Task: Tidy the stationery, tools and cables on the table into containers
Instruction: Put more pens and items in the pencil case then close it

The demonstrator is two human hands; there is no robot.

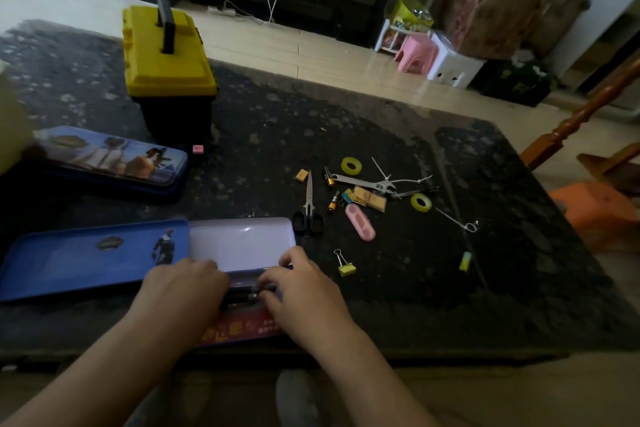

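1. lying in the open pencil case (239,326) at the near edge of the worktop (415,305), a dark pen (242,297) is pinched by the fingers of the right hand (304,289).
2. the left hand (187,284) covers the pen's other end; its fingers curl down out of sight, so i cannot tell whether they grip.
3. the case's lid (242,243) stands open just behind, with a blue tray (86,256) beside it.
4. scissors (308,204), a wrench (360,182) and a binder clip (346,268) lie toward the right edge.
5. a yellow toolbox (169,55) stands near the far left corner.
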